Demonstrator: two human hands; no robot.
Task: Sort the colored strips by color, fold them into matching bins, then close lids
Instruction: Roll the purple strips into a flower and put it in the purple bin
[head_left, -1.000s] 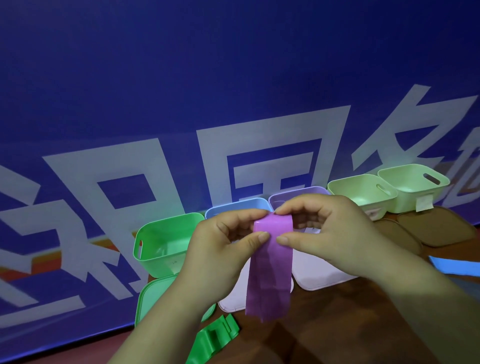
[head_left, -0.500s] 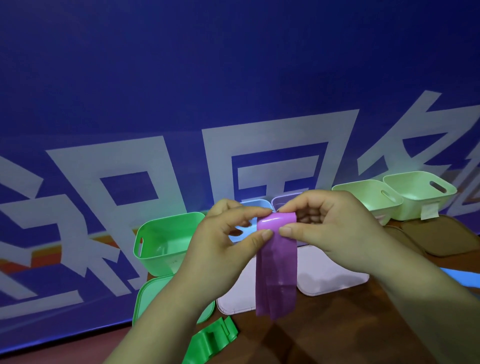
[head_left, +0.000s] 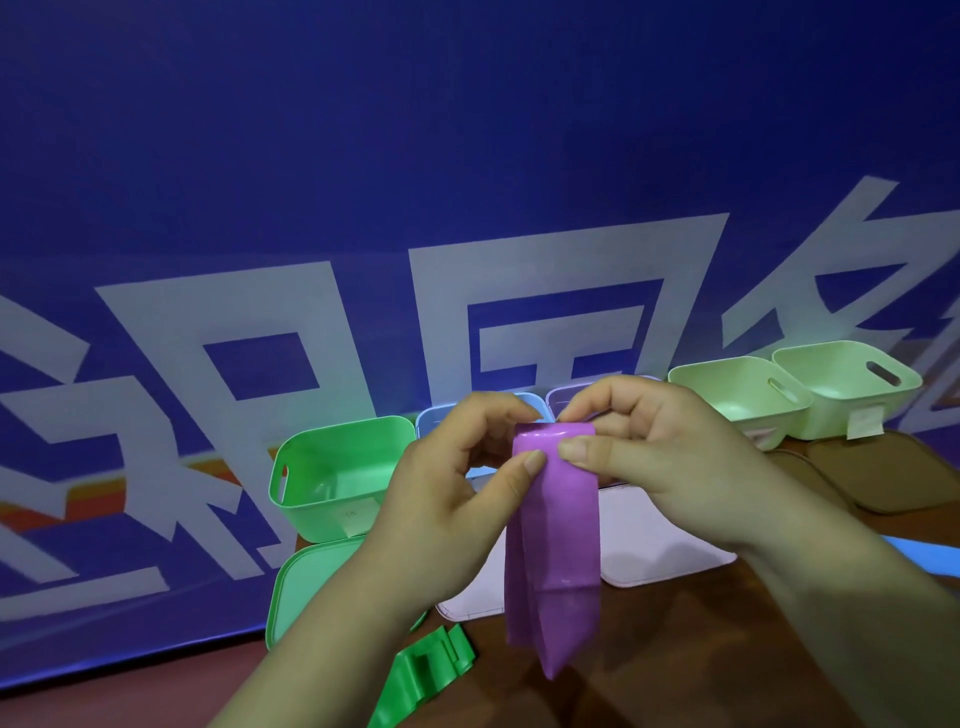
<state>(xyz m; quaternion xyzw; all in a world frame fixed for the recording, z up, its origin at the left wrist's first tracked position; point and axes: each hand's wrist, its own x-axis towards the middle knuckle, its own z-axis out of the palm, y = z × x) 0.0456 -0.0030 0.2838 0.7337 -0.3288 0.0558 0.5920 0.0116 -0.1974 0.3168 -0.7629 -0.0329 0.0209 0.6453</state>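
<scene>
Top of purple strip (head_left: 558, 545) went from a flat edge to a rounded fold, pinched betw. left hand (head_left: 447, 499) & right hand (head_left: 660, 457). Hanging layers now splay apart & reach lower vs. 1 s ago.

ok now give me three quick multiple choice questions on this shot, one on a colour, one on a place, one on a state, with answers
1. What colour is the soft folded strip that the left hand and right hand pinch?
A. blue
B. green
C. purple

2. Where is the folded bright green ribbon strip?
A. in the left hand
B. on the brown table, beside the flat green plastic lid
C. over the right wrist

3. How is the bright green plastic bin?
A. open and upright
B. closed by a lid
C. tipped on its side

Answers:
1 C: the strip hanging from both thumbs is purple.
2 B: it lies on the table by the lid's near corner.
3 A: its inside shows, and the green lid lies flat in front of it.
</scene>
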